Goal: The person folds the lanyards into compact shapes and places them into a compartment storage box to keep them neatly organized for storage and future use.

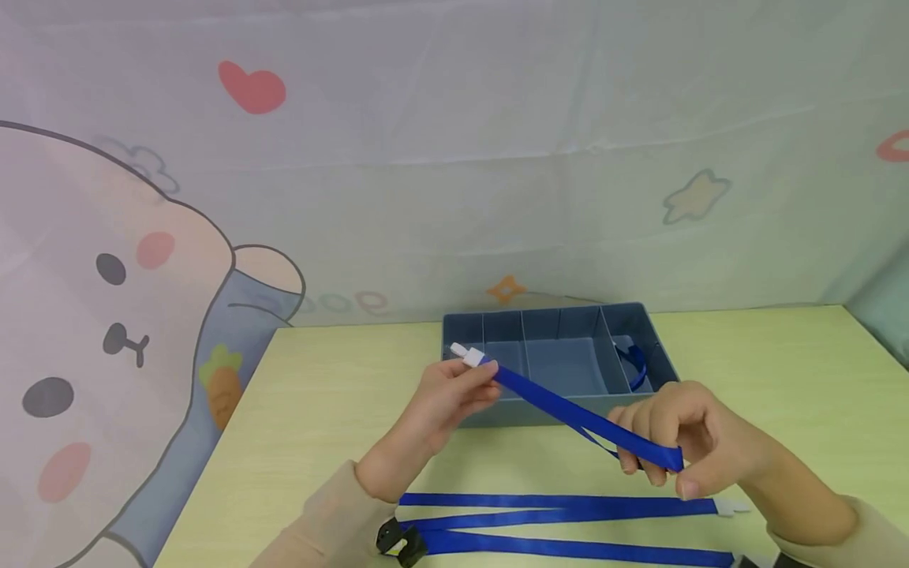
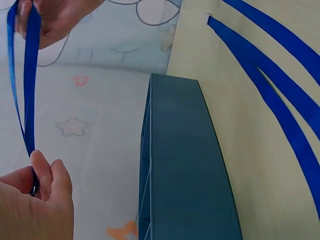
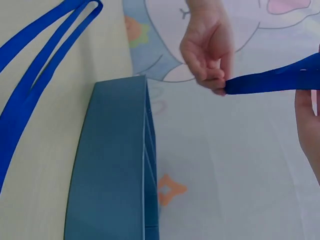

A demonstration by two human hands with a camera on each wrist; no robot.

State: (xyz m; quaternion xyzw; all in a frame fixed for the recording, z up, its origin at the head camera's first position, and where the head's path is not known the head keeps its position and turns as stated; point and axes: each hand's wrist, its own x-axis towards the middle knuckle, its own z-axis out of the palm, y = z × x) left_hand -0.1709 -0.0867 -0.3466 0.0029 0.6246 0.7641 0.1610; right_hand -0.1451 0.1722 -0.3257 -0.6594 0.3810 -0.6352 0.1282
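Note:
A blue lanyard strap (image 1: 568, 410) is stretched in the air between both hands, just in front of a grey-blue divided tray (image 1: 469, 322). My left hand (image 1: 454, 394) pinches the strap's end by its white clip (image 1: 469, 355). My right hand (image 1: 675, 442) pinches the folded lower end (image 1: 663, 457). The left wrist view shows the doubled strap (image 2: 27, 75) running up from my left hand (image 2: 35, 200). In the right wrist view the strap (image 3: 272, 80) spans from my right hand's finger (image 3: 307, 120) to the other hand (image 3: 210, 45).
Two more blue lanyards (image 1: 561, 521) lie flat on the yellow-green table (image 1: 319, 410) near its front edge, with a black clip (image 1: 398, 540) at the left and a white clip (image 1: 731, 506) at the right. Another blue strap (image 1: 634, 364) sits in the tray's right compartment. A printed cloth backdrop (image 1: 426, 158) hangs behind.

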